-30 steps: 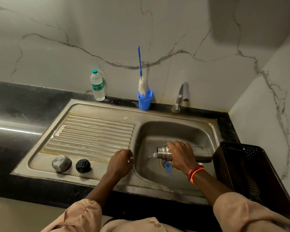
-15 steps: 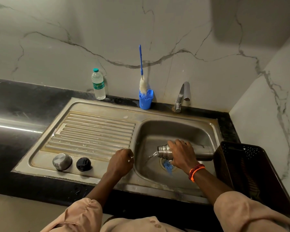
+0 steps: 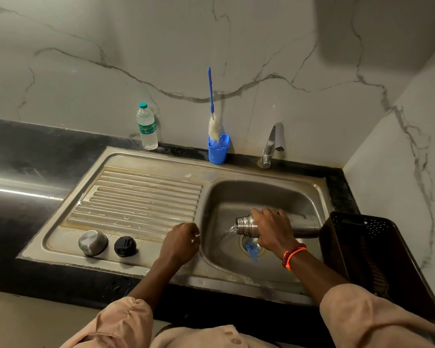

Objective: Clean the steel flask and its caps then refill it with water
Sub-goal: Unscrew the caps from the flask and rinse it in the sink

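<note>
1. The right hand (image 3: 274, 229) wraps its grip around the upper body of the cylindrical brushed-steel flask (image 3: 304, 224), just behind the threaded neck, and holds it nearly level over the stainless-steel sink basin (image 3: 236, 197), mouth pointing left.
2. A thin stream of water (image 3: 227, 233) runs from the mouth toward the drain, where a scrap of blue material (image 3: 251, 249) lies.
3. The left hand (image 3: 181, 243) holds nothing; its fingers curl loosely as it rests at the basin's left rim.
4. The domed steel cap (image 3: 93, 242) and the round black inner cap (image 3: 125, 246) sit side by side, apart from each other, on the draining board (image 3: 141, 197) at its near edge.
5. Handling judgement: the flask is rigid and dent-resistant, but its wet, smooth wall is likely slippery; it should get lighter as it drains. A full wrap near the neck, as here, gives good control of the pour.
6. The caps look small and light; the domed one may roll if nudged.
7. A blue-handled bottle brush (image 3: 212, 121) stands in a blue plastic cup (image 3: 218, 149) on the tabletop by the chrome tap (image 3: 271, 144), ready for scrubbing.
</note>
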